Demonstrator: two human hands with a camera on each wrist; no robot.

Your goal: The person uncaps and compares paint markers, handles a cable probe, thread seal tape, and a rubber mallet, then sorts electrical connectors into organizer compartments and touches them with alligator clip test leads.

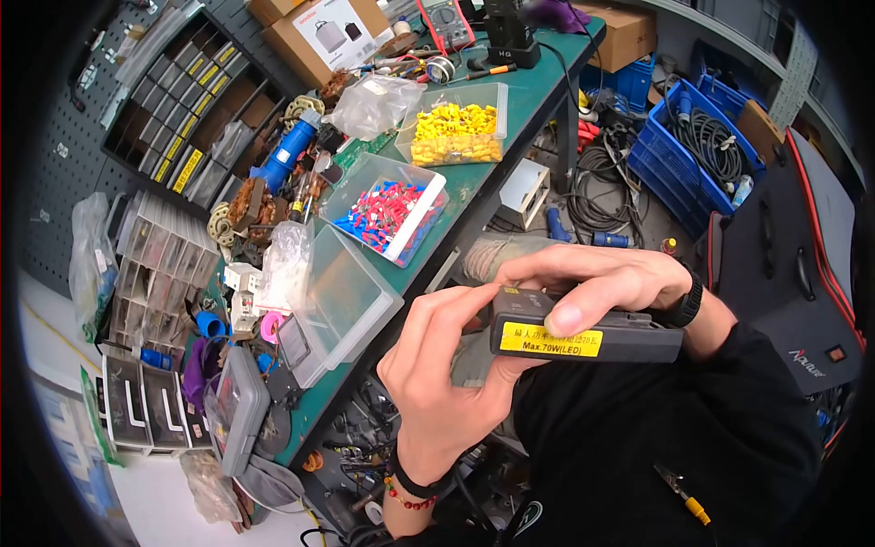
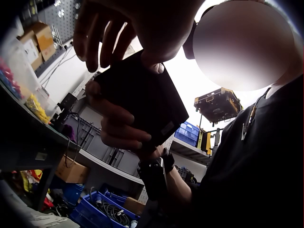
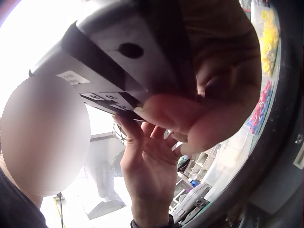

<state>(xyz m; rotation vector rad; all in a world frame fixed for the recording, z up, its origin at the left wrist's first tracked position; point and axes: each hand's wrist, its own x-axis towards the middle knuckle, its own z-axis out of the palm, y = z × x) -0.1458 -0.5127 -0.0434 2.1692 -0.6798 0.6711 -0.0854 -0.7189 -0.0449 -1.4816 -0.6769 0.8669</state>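
Note:
A flat black box (image 1: 638, 345) with a yellow label (image 1: 574, 345) reading "Max.70W(LED)" is held up in front of the dark shirt. My right hand (image 1: 606, 278) grips it from the far side, its thumb lying over the labelled edge. With my left hand (image 1: 447, 378) I pinch the box's left end, fingertips at the top edge and thumb below. From beneath, the left wrist view shows the dark broad face of the box (image 2: 142, 99). In the right wrist view, a round dark spot and small printed marks show on the box (image 3: 102, 61).
On the green bench (image 1: 342, 378) stand a clear bin of yellow connectors (image 1: 456, 132), a bin of red and blue connectors (image 1: 392, 214) and a clear lidded box (image 1: 351, 296). A blue crate of cables (image 1: 684, 164) and a black case (image 1: 775, 264) are at the right.

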